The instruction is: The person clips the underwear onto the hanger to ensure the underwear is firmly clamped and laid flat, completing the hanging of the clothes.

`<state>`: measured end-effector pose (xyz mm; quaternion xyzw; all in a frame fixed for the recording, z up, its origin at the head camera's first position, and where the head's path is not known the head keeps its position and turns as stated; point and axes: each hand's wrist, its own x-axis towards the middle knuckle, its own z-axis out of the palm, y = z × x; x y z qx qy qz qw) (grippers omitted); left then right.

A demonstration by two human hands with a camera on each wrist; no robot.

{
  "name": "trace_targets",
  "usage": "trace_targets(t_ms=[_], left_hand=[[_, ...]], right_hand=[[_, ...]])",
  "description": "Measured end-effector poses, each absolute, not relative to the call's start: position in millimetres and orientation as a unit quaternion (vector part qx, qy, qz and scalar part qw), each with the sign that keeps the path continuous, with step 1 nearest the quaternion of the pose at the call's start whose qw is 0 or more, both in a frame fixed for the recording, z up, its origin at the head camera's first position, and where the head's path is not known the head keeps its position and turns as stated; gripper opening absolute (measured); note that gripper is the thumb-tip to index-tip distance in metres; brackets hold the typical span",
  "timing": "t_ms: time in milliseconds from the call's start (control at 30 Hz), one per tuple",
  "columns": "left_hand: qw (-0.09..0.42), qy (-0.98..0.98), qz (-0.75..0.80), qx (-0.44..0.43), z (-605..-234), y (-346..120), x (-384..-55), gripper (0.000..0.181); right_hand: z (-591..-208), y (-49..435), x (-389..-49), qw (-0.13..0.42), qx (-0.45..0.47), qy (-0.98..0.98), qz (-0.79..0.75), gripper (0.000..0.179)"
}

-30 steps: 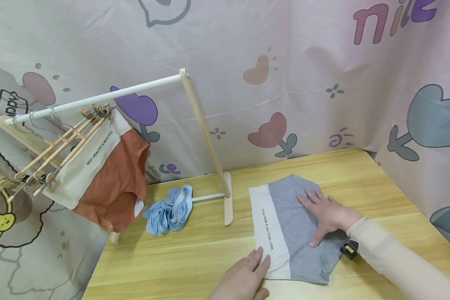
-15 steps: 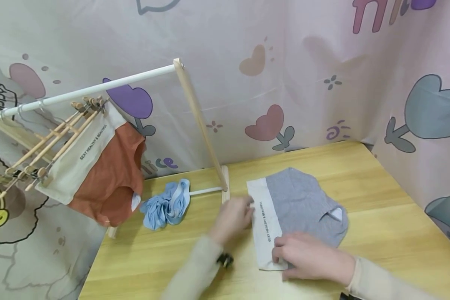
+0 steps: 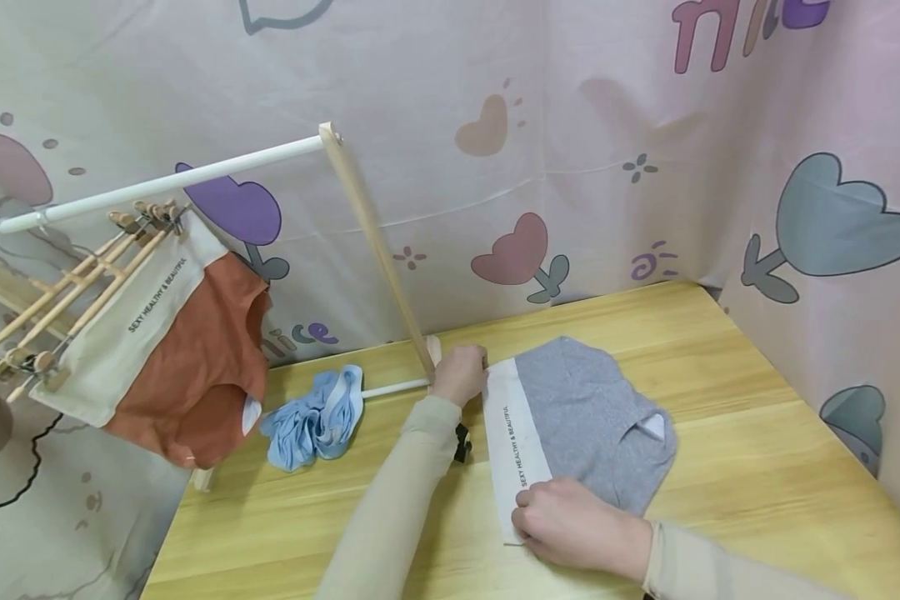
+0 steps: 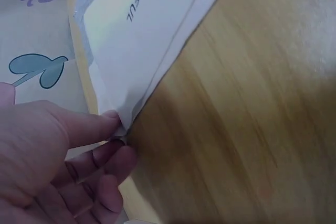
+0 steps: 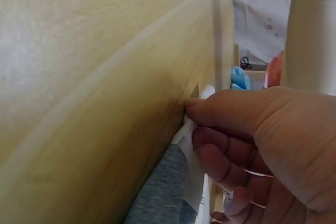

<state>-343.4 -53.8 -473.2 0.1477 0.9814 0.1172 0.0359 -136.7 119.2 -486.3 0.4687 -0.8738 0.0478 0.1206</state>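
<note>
A pair of grey underpants point(image 3: 581, 408) with a white printed waistband point(image 3: 512, 425) lies on the wooden table, waistband to the left. My left hand point(image 3: 461, 373) pinches the far corner of the waistband between thumb and forefinger, as the left wrist view shows with the white corner point(image 4: 118, 103). Near the front, my right hand point(image 3: 570, 521) pinches the other end of the waistband; in the right wrist view the white fabric point(image 5: 181, 132) sits between thumb and curled fingers. The waistband stretches straight between both hands.
A wood-and-white-bar rack point(image 3: 371, 225) stands at the left, with orange underpants point(image 3: 202, 358) clipped to wooden hangers point(image 3: 82, 283). A crumpled light blue garment point(image 3: 315, 421) lies at its base. A printed curtain point(image 3: 435, 83) hangs behind the table point(image 3: 735, 450).
My left hand has moved from the near waistband corner to the far one. My right hand has come off the grey fabric to the near corner. Both now pinch the waistband; the view has shifted slightly.
</note>
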Motion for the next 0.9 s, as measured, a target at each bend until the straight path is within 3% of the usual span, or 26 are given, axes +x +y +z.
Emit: trace_targets(t_ms=[400,500,733,800,900], left_hand=[[0.031,0.978,0.149,0.141,-467.1,-58.1,-356.1,0.018],[0.027,0.977,0.145,0.151,-471.5,-61.3,-358.9,0.017],[-0.023,0.972,0.107,0.207,-465.3,-56.7,-337.0,0.004],[-0.034,0.962,0.095,0.254,-461.9,-53.6,-323.0,0.016],[-0.006,0.946,0.071,0.317,-461.5,-50.1,-301.8,0.042]], right_hand=[[-490.3,118.7,-133.8,0.170,0.537,-0.823,0.077,0.025],[-490.9,119.2,-134.4,0.157,0.536,-0.825,0.085,0.023],[-467.5,146.0,-160.0,0.056,0.475,-0.854,0.205,0.006],[-459.2,162.1,-182.1,0.056,0.426,-0.875,0.221,0.013],[-459.7,185.4,-223.9,0.069,0.355,-0.908,0.213,0.031]])
